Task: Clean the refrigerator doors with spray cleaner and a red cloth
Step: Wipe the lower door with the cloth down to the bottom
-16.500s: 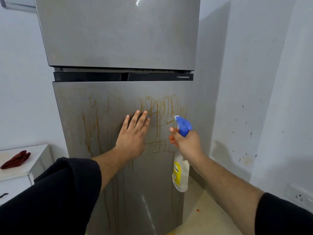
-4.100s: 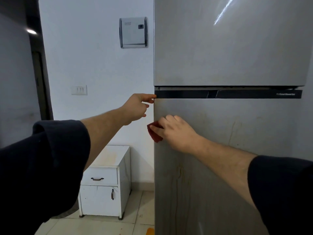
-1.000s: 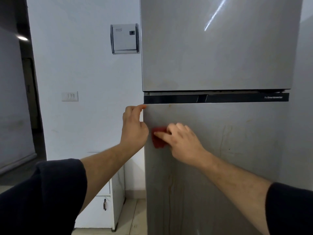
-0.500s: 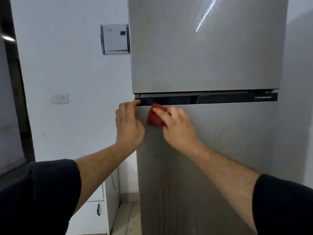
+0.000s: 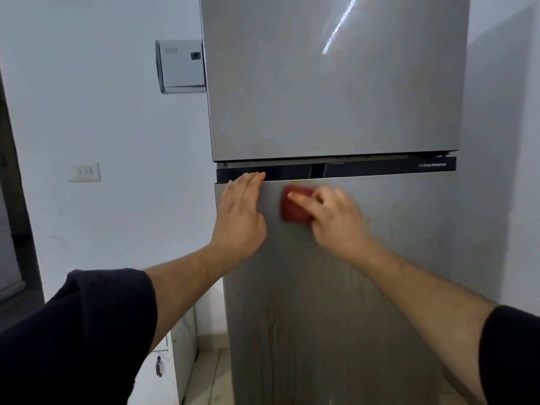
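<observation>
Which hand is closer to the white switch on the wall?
Left. The left hand rests on the lower door's left edge, right of the switch; the right hand holds the red cloth farther right.

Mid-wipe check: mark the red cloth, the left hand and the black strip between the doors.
red cloth (image 5: 293, 211): head view, its exposed left part.
left hand (image 5: 240, 219): head view, back of the hand.
black strip (image 5: 380, 168): head view, its middle stretch.
</observation>
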